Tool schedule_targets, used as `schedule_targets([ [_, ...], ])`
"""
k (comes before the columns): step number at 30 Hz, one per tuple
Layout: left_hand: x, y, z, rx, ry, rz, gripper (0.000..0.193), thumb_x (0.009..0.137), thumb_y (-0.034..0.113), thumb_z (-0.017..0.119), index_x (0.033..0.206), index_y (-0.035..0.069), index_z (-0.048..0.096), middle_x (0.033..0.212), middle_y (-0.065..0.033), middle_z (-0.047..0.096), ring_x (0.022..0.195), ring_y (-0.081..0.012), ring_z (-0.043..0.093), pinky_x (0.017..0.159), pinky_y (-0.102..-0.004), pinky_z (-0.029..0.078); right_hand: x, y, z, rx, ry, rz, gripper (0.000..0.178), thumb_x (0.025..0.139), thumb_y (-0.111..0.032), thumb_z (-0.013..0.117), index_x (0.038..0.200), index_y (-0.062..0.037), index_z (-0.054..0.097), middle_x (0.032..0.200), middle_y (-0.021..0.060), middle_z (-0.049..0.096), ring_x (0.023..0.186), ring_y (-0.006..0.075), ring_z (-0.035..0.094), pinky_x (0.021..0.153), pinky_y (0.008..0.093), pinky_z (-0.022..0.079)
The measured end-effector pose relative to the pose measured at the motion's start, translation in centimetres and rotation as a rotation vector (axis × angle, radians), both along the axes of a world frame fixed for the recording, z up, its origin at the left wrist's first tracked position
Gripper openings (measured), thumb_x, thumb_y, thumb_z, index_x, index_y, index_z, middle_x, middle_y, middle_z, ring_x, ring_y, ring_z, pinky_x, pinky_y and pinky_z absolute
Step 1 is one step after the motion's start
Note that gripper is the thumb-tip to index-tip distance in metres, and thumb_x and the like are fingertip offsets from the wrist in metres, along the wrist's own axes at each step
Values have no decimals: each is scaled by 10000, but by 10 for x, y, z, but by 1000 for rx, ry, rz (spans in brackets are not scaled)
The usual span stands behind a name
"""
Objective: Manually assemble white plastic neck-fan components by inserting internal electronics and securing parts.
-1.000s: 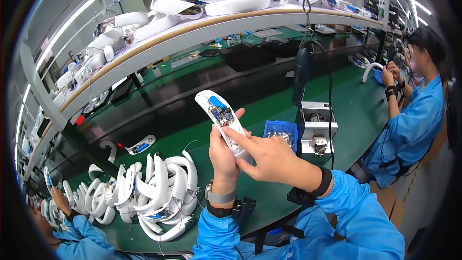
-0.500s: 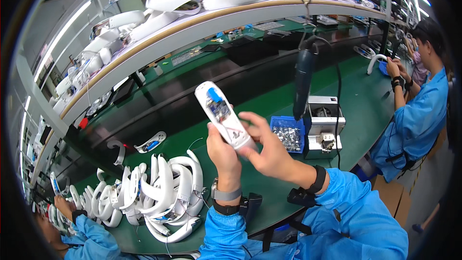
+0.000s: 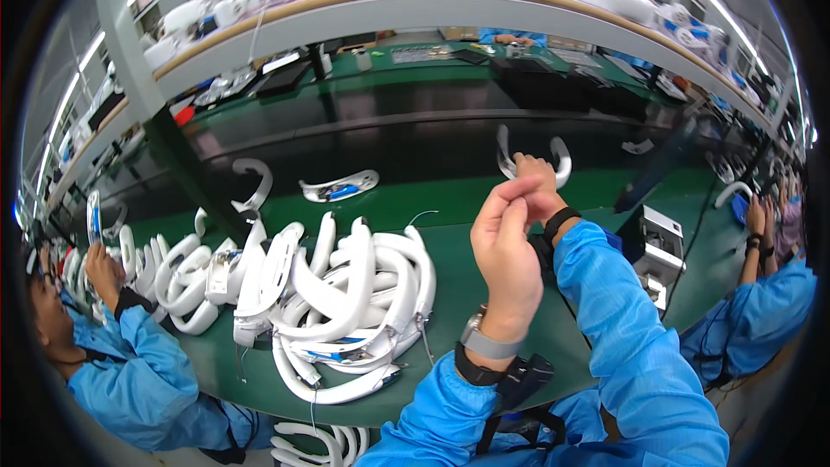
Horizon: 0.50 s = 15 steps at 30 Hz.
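Observation:
My right hand (image 3: 538,186) reaches far over the bench to the dark strip, its fingers closed on the middle of a white U-shaped housing (image 3: 562,163). Both curved ends of that housing stand up on either side of the hand; the grip itself is partly hidden. Just nearer, my left hand (image 3: 506,255) is raised with fingers bent toward the thumb, overlapping the right hand in view, and nothing shows in it. A heap of white curved housings (image 3: 350,294) with loose wires lies left of my hands. Another housing with blue parts (image 3: 340,186) lies beyond the heap.
A metal-and-white bench device (image 3: 653,251) stands to the right, with a hanging dark tool (image 3: 657,164) blurred beside it. A shelf (image 3: 450,9) loaded with white parts spans overhead. Co-workers in blue sleeves sit at left (image 3: 156,372) and right (image 3: 752,316).
The white housing has gone from between both hands at mid-bench to the far dark strip in my right hand. My left hand has let go of it. The view has swung left.

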<state>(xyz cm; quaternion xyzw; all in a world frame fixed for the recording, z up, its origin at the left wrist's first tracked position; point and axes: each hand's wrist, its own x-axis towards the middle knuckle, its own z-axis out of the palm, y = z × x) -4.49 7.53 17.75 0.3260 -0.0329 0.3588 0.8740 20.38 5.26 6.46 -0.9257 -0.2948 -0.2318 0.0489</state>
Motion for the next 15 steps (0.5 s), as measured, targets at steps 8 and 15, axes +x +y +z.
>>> schedule_targets([
  [8, -41, 50, 17, -157, -146, 157, 260, 928, 65, 363, 1008, -36, 589, 679, -67, 543, 638, -168, 533, 665, -333, 491, -70, 166, 8, 65, 124, 682, 494, 809, -102, 643, 1297, -68, 573, 1232, 178, 615, 1139, 369, 573, 992, 446, 461],
  [15, -36, 58, 13, -256, -202, 42, 264, 925, 76, 370, 984, -28, 605, 650, -44, 523, 592, -135, 489, 637, -319, 466, -41, 230, -39, -93, 283, 629, 471, 823, -174, 681, 1276, -83, 589, 1218, 174, 631, 1125, 368, 601, 980, 431, 484],
])
